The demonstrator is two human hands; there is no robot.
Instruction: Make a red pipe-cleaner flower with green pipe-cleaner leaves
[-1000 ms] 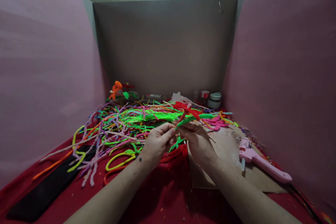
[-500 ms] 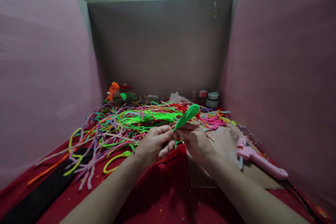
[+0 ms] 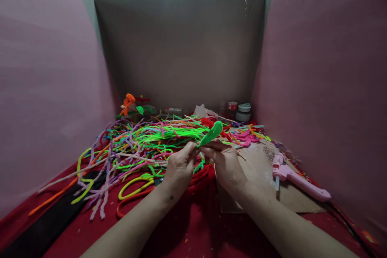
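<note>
Between my two hands is a bright green leaf shape (image 3: pixel 213 133) made of bent pipe cleaner, its rounded tip pointing up and to the right. My left hand (image 3: pixel 181 165) pinches the narrow base of the leaf between thumb and finger. My right hand (image 3: pixel 225 163) grips the same base from the other side, fingers closed on it. Behind them spreads a tangled heap of pipe cleaners (image 3: pixel 175 132), mostly bright green in the middle. Scissors with yellow and orange handles (image 3: pixel 133 187) lie by my left wrist, partly hidden.
A pink glue gun (image 3: pixel 298 181) rests on a cardboard sheet (image 3: pixel 256 165) at the right. Orange pipe-cleaner flowers (image 3: pixel 128 104) stand at the back left. A lidded jar (image 3: pixel 243 113) sits at the back right. Pink walls (image 3: pixel 45 88) rise on both sides.
The green leaf has dipped and shifted slightly left. My left hand has turned, its fingers now tucked in, and more of the scissors shows.
</note>
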